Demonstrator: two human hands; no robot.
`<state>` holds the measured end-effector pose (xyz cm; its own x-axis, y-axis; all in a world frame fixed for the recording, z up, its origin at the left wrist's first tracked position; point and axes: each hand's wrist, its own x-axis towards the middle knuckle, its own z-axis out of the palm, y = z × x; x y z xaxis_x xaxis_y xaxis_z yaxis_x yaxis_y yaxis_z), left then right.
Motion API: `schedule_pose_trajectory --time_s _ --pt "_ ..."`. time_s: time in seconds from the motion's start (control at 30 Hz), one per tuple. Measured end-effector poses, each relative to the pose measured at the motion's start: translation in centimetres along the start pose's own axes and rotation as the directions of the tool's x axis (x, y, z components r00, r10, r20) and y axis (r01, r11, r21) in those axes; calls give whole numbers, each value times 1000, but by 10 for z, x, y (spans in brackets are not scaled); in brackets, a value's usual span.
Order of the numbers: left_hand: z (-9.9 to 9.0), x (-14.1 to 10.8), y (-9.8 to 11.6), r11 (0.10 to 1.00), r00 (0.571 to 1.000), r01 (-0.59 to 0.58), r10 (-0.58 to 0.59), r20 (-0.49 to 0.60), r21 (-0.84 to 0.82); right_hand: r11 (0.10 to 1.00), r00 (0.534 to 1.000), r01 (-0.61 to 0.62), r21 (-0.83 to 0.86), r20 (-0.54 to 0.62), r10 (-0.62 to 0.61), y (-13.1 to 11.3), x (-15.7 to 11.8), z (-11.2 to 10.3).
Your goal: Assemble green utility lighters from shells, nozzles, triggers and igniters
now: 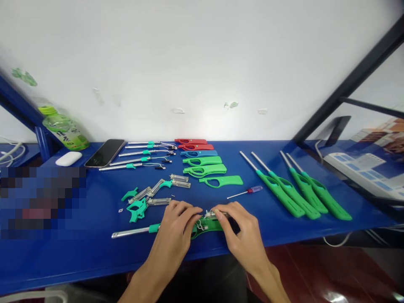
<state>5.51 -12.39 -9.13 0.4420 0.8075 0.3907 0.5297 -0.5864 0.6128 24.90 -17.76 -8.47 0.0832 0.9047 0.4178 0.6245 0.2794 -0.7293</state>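
Observation:
An opened green long-necked gas lighter (pixel 214 226) lies near the front edge of the table, its metal tube pointing left. My left hand (pixel 176 225) is closed around its neck end, thumb and index finger close to white wires inside the shell. With thumb and fingers pinched, my right hand (pixel 244 231) grips the handle part at a small clear and metal piece (pixel 209 214). The fingers partly hide what sits in the shell. Just beyond my hands are clear fuel tanks (pixel 160 201) and teal triggers (pixel 137 210).
Several tubes with wires (pixel 139 152) lie at the back, beside red, blue and green shell halves (pixel 224 181). A screwdriver (pixel 249 191) and several closed green lighters (pixel 284 195) are to the right. A phone (pixel 105 153), white case (pixel 68 158) and bottle (pixel 65 128) stand left.

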Motion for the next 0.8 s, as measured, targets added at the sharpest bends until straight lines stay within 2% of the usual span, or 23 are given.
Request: schedule_pose_trajectory --time_s 0.13,0.8 --pt "2 -6 -3 998 995 -61 61 -76 4 999 999 37 -3 12 -37 0 -1 1" --pt "-2 -6 1 994 993 -107 107 -51 -5 997 997 80 19 -8 -80 0 -2 1"
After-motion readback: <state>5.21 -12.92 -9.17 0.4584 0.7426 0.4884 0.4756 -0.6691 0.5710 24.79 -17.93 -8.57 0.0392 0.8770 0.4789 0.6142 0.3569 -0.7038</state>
